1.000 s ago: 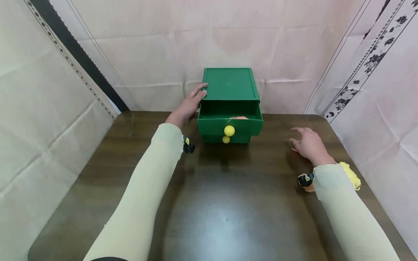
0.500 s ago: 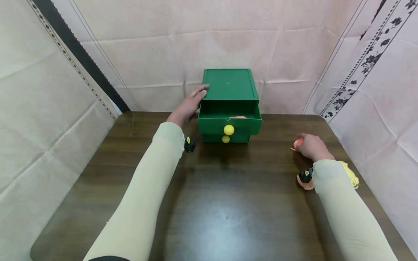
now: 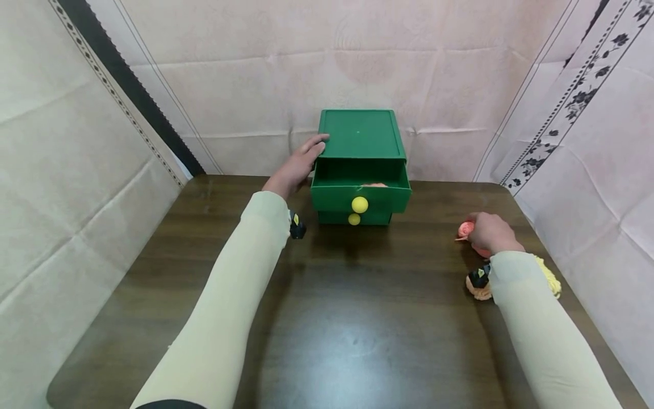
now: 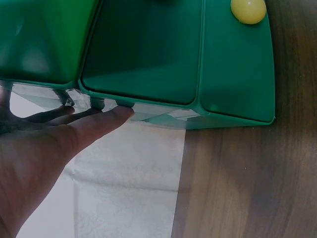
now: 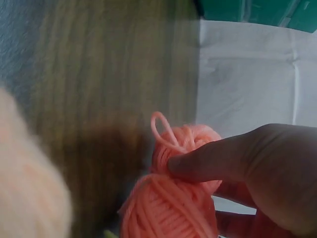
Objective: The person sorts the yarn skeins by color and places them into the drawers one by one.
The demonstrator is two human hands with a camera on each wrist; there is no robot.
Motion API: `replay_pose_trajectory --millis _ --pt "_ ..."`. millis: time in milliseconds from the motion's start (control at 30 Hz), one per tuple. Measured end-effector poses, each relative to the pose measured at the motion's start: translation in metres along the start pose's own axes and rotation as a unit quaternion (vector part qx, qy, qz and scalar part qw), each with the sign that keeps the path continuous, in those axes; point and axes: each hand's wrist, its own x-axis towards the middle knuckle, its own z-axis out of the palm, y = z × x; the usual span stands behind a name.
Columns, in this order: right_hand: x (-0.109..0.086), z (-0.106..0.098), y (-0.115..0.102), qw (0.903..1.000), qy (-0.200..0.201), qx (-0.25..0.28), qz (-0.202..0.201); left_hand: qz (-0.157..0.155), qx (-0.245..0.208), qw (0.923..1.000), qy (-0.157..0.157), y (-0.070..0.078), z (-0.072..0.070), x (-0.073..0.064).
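A green plastic drawer box [image 3: 363, 133] stands at the back of the table, its upper drawer [image 3: 332, 199] pulled out with something pink inside, mostly hidden. My left hand [image 3: 296, 165] rests against the box's left side; the left wrist view shows its fingers [image 4: 106, 118] extended along that side. Over at the right, my right hand [image 3: 493, 234] pinches coral yarn [image 5: 183, 153], thumb in front and fingers behind. A thicker coral bundle [image 5: 166, 210] bulges just below the thumb; whether it is the same skein I cannot tell.
Peach yarn [image 3: 479, 291] lies beneath the right wrist, and yellow yarn [image 3: 549, 276] sits beyond the right sleeve, partly covered. Yellow knobs [image 3: 360, 204] stick out from the drawer fronts. Pale cloth walls [image 3: 245, 102] enclose the brown table [image 3: 317, 318].
The right hand has come down and its fingers have closed on the coral yarn, which now shows at the fingertips. The left hand stays at the box.
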Motion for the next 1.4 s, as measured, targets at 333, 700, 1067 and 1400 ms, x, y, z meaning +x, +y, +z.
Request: replay_pose_trajectory --millis 333,700,1067,1400 --pt "-0.007 -0.020 -0.032 0.9939 0.084 -0.015 -0.070 0.000 0.000 1.0000 0.004 0.001 0.000 -0.003" --pt "-0.020 -0.044 -0.074 0.9739 0.173 -0.026 -0.145 -0.005 0.002 1.0000 0.004 0.001 0.002 -0.001" --pt "-0.033 -0.059 -0.103 0.9628 0.201 -0.034 -0.178 -0.003 0.005 1.0000 0.005 0.001 0.002 -0.003" --pt "-0.043 -0.071 -0.118 0.9516 0.230 -0.033 -0.201 -0.001 0.009 0.9999 0.007 0.001 0.002 -0.002"
